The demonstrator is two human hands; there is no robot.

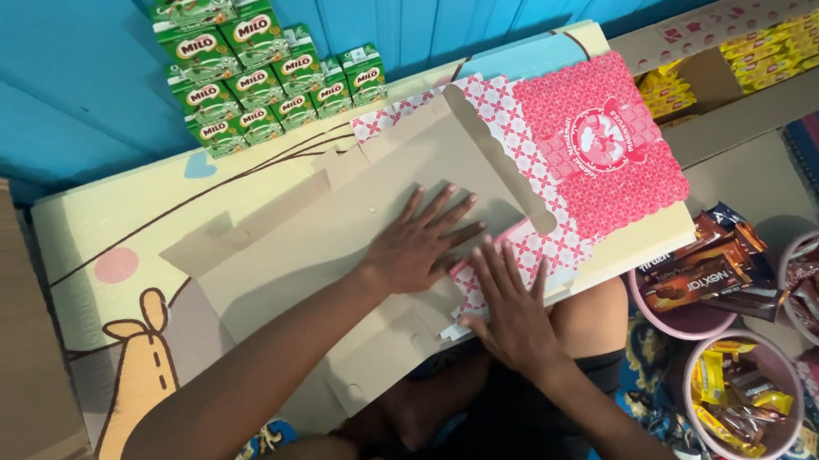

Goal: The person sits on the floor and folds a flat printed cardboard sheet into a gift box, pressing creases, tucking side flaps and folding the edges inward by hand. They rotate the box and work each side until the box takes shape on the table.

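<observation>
Left hand [418, 248]: was lying flat on the plain brown inside of the box blank [363, 252], fingers spread apart and pointing toward the wall, palm down, gripping nothing, just pressing on the card.
Right hand [512, 311]: also flat and open, fingers fanned out, sitting on the near flap where the red-and-white pattern showed, just beside the left hand, with the fingertips close to touching it.
Box blank: an unfolded cardboard box, lying spread out across the low table [100, 277], brown side up for most of it. The pink printed panel [601, 142] with a scalloped edge was facing up on the right end.
Table: a cream-coloured top with a cartoon drawing on it, pushed right up against the blue wall [59, 81]; the person's knees were tucked under the near edge.
Cartons [258, 73]: green drink cartons, stacked in a stepped pile at the back against the wall, well apart from both hands.
Tubs [722, 381]: pink round ones on the floor to the right, full of wrapped snacks, brown and yellow wrappers mostly.
Snack box [750, 58]: an open cardboard case at the far right with yellow packets lined up inside.
Far left: a stack of plain brown cardboard [3, 331] next to the table.
</observation>
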